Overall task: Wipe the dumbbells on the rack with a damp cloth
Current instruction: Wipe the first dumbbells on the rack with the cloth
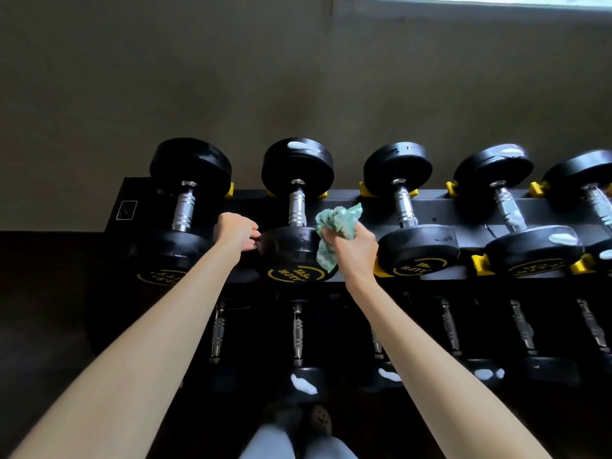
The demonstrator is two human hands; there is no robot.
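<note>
Three white smears (303, 384) show on the dim lower row (298, 329), which is too dark to count, so plenty's left. Above it, the right hand (351, 241) grips the one bunched green cloth (334, 226) against the near head of the second dumbbell (291, 250) from the left, with the left hand (236, 235) resting loose fingers on its other side. Five dumbbells line the top tier of the rack (463, 207), and three of them have white patches.

Plain grey-brown wall (165, 77) fills the upper field; a bright window (480, 0) at the top right edge admits daylight. Dark floor (43, 309) lies lower left, in shadow.
</note>
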